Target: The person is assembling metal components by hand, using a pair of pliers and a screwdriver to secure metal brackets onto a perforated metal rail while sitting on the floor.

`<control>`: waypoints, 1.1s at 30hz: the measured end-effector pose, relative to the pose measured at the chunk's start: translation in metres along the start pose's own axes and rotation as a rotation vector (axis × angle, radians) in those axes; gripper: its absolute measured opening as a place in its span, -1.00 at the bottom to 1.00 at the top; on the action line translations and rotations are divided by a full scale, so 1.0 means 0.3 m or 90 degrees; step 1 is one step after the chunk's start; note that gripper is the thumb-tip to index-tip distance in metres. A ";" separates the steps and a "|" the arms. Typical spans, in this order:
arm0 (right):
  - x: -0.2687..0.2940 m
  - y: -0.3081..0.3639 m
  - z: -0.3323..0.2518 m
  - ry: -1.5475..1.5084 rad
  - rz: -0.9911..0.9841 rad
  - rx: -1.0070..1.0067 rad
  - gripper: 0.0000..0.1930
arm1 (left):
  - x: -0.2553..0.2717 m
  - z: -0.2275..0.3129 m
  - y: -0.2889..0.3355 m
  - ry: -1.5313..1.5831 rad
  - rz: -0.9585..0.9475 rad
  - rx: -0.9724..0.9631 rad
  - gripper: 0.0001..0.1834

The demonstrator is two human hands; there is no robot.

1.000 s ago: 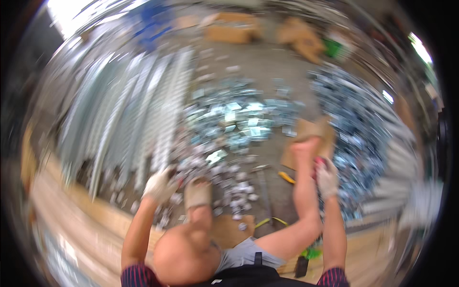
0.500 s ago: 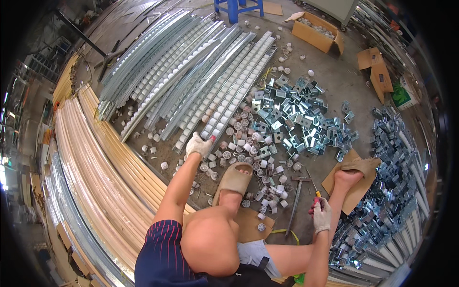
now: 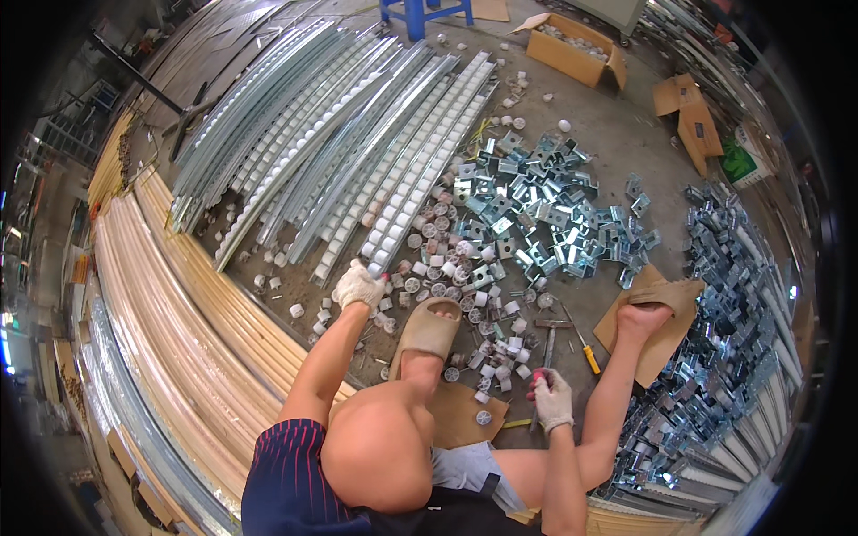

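My left hand, in a pale glove with bare fingertips, is closed at the near end of a metal roller track with white wheels. My right hand, gloved the same way, has curled its fingers at the handle of a hammer; the hand hides part of the handle. The hammer lies on the floor, its head pointing away from me. A screwdriver with a yellow handle lies to the right of the hammer, apart from my hand. Loose white wheels are strewn between my sandalled feet.
More roller tracks lie side by side at the far left. Bent metal brackets form a heap ahead, with another pile at right. Long wrapped profiles run along the left. A cardboard box and blue stool stand far off.
My right hand has let go of the screwdriver, now on the floor, and moved left to the hammer handle. My left hand stays at the track's end. The whole view has shifted slightly.
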State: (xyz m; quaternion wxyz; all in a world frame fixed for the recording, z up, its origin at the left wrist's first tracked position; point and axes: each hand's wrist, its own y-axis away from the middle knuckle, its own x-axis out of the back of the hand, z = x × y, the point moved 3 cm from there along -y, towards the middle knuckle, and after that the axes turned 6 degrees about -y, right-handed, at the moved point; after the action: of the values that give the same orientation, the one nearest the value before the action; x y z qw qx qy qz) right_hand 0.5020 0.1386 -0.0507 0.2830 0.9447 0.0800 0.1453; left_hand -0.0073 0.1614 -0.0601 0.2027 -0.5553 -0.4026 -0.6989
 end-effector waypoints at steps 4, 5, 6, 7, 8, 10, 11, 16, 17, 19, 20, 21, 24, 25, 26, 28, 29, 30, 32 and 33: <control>-0.006 0.032 0.003 -0.003 -0.006 0.004 -0.81 | 0.108 0.046 0.037 -0.013 -0.002 -0.122 -0.28; -0.021 0.044 -0.009 -0.013 -0.014 -0.013 -0.81 | 0.157 0.031 0.020 0.020 -0.079 -0.130 -0.29; -0.026 0.044 -0.003 -0.012 -0.018 -0.031 -0.81 | 0.180 0.019 -0.014 0.032 -0.102 -0.140 -0.24; -0.030 0.043 0.011 -0.009 -0.021 -0.048 -0.81 | 0.182 0.033 -0.032 0.021 -0.120 -0.148 -0.23; -0.035 0.040 0.028 -0.006 -0.029 -0.065 -0.80 | 0.192 0.053 -0.034 0.009 -0.137 -0.152 -0.22; -0.051 0.026 0.062 0.006 -0.036 -0.057 -0.81 | 0.181 0.056 -0.051 -0.020 -0.133 -0.139 -0.22; -0.064 0.022 0.082 0.011 -0.041 -0.056 -0.81 | 0.154 0.039 -0.072 -0.007 -0.113 -0.121 -0.23; -0.104 0.035 0.074 0.009 -0.047 -0.070 -0.82 | 0.123 0.063 -0.081 0.039 -0.049 -0.113 -0.33; -0.116 0.035 0.065 0.009 -0.051 -0.071 -0.82 | 0.117 0.076 -0.083 0.021 -0.010 -0.120 -0.33; -0.129 0.036 0.074 0.024 -0.063 -0.066 -0.81 | 0.084 0.107 -0.085 -0.019 0.067 -0.135 -0.33; -0.134 0.032 0.077 0.035 -0.067 -0.056 -0.81 | 0.068 0.123 -0.091 -0.023 0.086 -0.154 -0.29; -0.140 0.028 0.080 0.046 -0.072 -0.046 -0.81 | 0.069 0.123 -0.093 0.030 0.068 -0.162 -0.29; -0.164 0.035 0.063 0.073 -0.084 -0.044 -0.81 | 0.022 0.080 -0.149 0.264 -0.139 -0.188 -0.27; -0.175 0.037 0.066 0.087 -0.098 -0.037 -0.81 | 0.017 0.066 -0.160 0.255 -0.106 -0.153 -0.28; -0.185 0.045 0.060 0.100 -0.108 -0.031 -0.81 | 0.022 0.066 -0.161 0.247 -0.076 -0.119 -0.29; -0.201 0.059 0.047 0.134 -0.123 -0.033 -0.81 | 0.023 0.068 -0.158 0.209 0.044 -0.070 -0.32; -0.215 0.063 0.046 0.130 -0.133 -0.030 -0.80 | 0.027 0.064 -0.154 0.175 0.191 -0.035 -0.34; -0.228 0.063 0.050 0.127 -0.143 -0.028 -0.80 | 0.005 0.048 -0.181 0.173 0.186 -0.018 -0.33; -0.240 0.061 0.073 0.125 -0.153 -0.023 -0.80 | -0.004 0.041 -0.239 0.149 0.109 -0.009 -0.31; -0.240 0.061 0.080 0.139 -0.146 -0.026 -0.78 | 0.013 0.049 -0.267 0.126 0.042 -0.015 -0.30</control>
State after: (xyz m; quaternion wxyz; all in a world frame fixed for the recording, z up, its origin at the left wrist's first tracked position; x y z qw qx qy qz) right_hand 0.4429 0.0945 -0.0762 0.3066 0.9020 0.2149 0.2152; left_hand -0.0580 0.2211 -0.0827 0.2577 -0.4987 -0.3539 -0.7481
